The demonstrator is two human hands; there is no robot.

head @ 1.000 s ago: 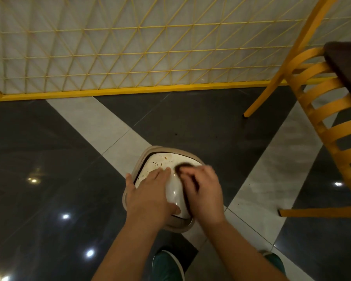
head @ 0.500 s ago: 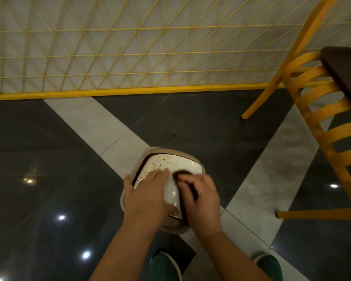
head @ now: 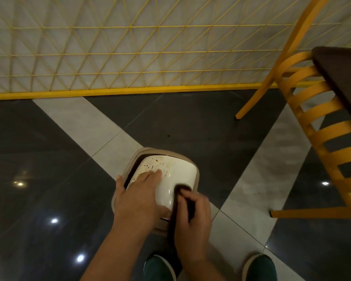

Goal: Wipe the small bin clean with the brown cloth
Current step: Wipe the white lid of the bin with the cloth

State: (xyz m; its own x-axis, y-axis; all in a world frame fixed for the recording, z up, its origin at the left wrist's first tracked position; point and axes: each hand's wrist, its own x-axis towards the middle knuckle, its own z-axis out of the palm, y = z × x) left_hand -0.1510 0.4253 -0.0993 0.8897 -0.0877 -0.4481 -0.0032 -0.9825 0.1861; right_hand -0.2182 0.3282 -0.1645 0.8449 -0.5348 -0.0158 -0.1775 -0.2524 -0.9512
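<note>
The small bin (head: 176, 171) stands on the floor below me, a beige body with a white domed lid that carries brown spots near its far left corner. My left hand (head: 139, 197) lies flat on the lid's left side, fingers stretched toward the spots. My right hand (head: 193, 216) grips the dark brown cloth (head: 181, 189) and presses it against the lid's near right part. The cloth hangs down under that hand and hides the bin's near edge.
A yellow wooden chair (head: 320, 126) stands to the right, one leg close to the bin. A yellow lattice fence (head: 130, 57) runs across the back. My green shoes (head: 259, 268) are at the bottom, on dark and grey glossy tiles.
My right hand has dragged the cloth from the middle of the lid down toward its near right edge. The left hand stays pressed on the lid.
</note>
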